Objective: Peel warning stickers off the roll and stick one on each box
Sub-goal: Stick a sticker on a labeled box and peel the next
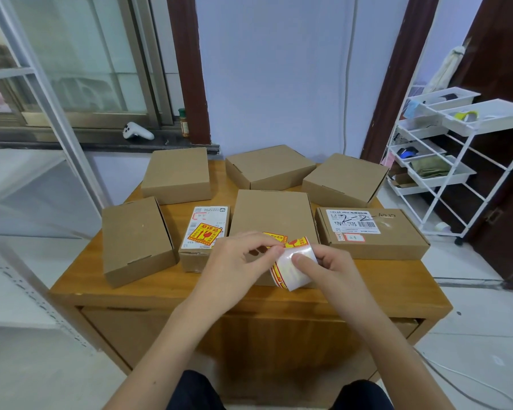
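Note:
Several brown cardboard boxes lie on a wooden table (166, 291). The small labelled box (203, 232) carries a yellow-and-red warning sticker. The centre box (273, 214) shows a yellow-and-red sticker at its near edge, partly hidden by my hands. My right hand (326, 267) grips the sticker roll (293, 270) above the centre box, thumb pressed on its glossy backing. My left hand (237, 258) pinches the edge of a sticker at the top of the roll. The left box (137, 238), three rear boxes and the right labelled box (373, 235) show no warning sticker.
A white wire rack (444, 161) with trays of odds and ends stands to the right. A white controller (137, 132) and a small bottle (184, 123) rest on the window sill behind the table. My knees are below the table's front edge.

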Tool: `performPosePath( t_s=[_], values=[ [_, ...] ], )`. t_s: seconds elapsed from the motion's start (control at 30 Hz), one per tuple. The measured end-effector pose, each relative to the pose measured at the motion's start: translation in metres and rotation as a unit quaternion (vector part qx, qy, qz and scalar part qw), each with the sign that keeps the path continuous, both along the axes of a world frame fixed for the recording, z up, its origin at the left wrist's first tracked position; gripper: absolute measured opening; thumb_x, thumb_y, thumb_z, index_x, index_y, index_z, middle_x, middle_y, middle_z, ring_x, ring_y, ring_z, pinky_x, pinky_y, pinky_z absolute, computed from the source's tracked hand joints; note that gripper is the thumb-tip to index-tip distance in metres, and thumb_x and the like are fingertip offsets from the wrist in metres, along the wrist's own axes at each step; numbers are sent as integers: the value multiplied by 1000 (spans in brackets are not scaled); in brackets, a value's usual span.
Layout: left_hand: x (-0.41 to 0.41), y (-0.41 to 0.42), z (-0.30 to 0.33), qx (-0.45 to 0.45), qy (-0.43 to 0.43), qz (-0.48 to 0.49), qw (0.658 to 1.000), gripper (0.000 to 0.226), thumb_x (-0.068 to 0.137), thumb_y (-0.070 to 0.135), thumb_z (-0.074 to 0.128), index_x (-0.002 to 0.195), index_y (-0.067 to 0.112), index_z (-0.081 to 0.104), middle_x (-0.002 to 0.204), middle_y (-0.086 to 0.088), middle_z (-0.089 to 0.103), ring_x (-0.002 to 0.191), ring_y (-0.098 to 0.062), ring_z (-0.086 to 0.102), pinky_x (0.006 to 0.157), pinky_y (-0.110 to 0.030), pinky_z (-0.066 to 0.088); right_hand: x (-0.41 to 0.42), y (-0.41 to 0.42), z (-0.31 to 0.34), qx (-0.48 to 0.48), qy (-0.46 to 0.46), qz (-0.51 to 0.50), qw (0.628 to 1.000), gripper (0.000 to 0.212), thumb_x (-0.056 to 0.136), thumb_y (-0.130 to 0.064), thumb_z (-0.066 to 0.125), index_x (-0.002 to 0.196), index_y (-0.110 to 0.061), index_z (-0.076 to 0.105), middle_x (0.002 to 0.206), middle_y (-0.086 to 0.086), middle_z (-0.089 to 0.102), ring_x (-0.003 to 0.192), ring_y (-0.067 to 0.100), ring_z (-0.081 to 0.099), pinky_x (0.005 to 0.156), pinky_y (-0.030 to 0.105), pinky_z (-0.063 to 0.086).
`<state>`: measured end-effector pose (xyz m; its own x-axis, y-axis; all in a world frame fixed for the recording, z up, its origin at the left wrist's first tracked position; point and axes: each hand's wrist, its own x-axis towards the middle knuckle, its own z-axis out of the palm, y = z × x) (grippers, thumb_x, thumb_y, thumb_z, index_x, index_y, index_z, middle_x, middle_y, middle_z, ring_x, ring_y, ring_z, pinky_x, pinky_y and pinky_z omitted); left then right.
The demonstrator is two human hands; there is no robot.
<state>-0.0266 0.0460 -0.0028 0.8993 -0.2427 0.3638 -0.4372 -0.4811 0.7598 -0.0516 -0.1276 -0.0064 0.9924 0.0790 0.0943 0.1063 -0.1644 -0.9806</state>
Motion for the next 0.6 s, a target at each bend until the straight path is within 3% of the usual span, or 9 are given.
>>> performPosePath(
  t_s=[0.13,0.23,0.33,0.47,0.6],
  values=[
    [2,1,-2,-41,23,19,999,10,89,26,63,90,28,73,85,16,71,84,2,63,66,-8,46,3,1,-3,-13,2,-17,1000,16,90,-16,59,87,-11,74,86,19,71,76,30,65,69,38,48],
    [5,3,-2,-76,35,36,996,12,90,22,62,86,28,71,82,16,71,82,1,63,65,-9,47,4,1,-6,-22,0,-18,1000,27,85,-27,59,89,-2,70,89,28,66,82,45,60,67,39,43],
    [8,7,-3,-104,49,44,992,11,90,23,61,87,27,71,79,17,70,81,-1,63,66,-12,48,4,3,-3,-28,3,-18,999,18,90,-20,59,86,-6,70,91,22,69,86,40,62,67,37,43],
    [12,14,-3,-141,71,65,985,12,91,23,60,89,19,71,79,9,70,78,-8,65,68,-15,52,0,7,5,-31,13,9,999,16,91,-18,57,85,-20,71,91,9,72,80,17,65,67,27,48],
    [15,28,-4,-190,87,106,972,13,92,23,59,91,16,71,86,4,71,74,-9,66,67,-18,54,0,12,11,-12,2,33,999,17,91,-16,57,85,-14,73,88,14,70,78,22,66,67,28,48]
  ],
)
